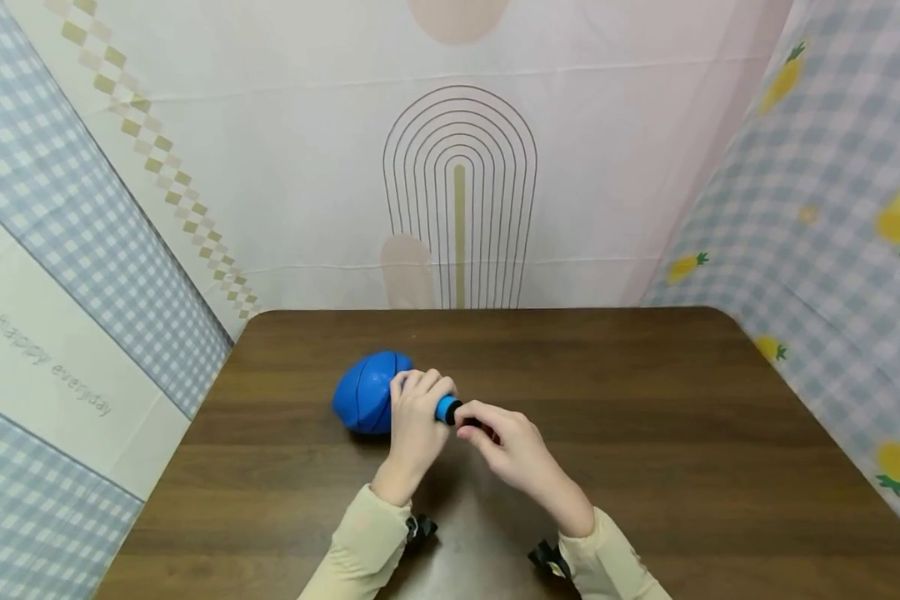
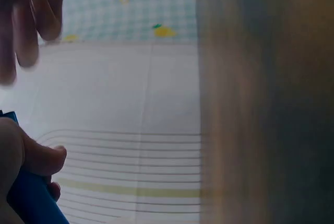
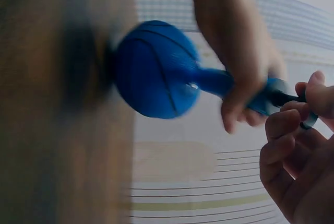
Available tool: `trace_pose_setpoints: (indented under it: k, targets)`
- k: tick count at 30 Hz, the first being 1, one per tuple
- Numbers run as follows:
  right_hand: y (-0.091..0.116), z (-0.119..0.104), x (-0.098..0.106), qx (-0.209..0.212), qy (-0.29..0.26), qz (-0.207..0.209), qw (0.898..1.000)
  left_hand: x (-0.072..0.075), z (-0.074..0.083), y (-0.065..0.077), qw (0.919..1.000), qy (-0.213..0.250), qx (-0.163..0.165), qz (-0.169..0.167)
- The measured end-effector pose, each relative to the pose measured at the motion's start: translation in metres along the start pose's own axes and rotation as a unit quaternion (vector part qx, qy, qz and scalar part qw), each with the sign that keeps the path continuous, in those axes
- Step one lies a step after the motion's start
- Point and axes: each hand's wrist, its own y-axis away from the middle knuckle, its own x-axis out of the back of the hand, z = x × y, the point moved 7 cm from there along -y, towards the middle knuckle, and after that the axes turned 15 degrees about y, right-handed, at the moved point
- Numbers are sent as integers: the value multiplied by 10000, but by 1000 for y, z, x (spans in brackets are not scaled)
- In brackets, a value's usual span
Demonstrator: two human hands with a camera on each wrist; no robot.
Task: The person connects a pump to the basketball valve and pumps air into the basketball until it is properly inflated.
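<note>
A blue ball with black seam lines rests on the table, its outline uneven in the head view. From it a blue hand pump runs toward the right; the joint between them shows in the right wrist view. My left hand grips the pump's blue barrel, and in the left wrist view its thumb lies along the blue tube. The dark handle end is pinched between the curled fingers of my right hand, which partly cover it.
The brown wooden table has rounded far corners. Behind it hangs a pale printed cloth, with checked cloths at the sides. Black wrist straps sit at both cuffs.
</note>
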Motion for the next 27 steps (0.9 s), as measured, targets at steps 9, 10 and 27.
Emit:
trace_pose_setpoints:
  k: [9, 10, 27]
  targets:
    - [1, 4, 3, -130, 195, -594, 9980, -3, -10, 4, 9992, -319, -101, -235]
    - [1, 3, 7, -113, 178, -695, 9974, -1, -12, 3, 9993, -320, -86, -195]
    - [0, 6, 1, -88, -431, -133, 9989, 6, -15, 0, 9996, -36, 138, -250]
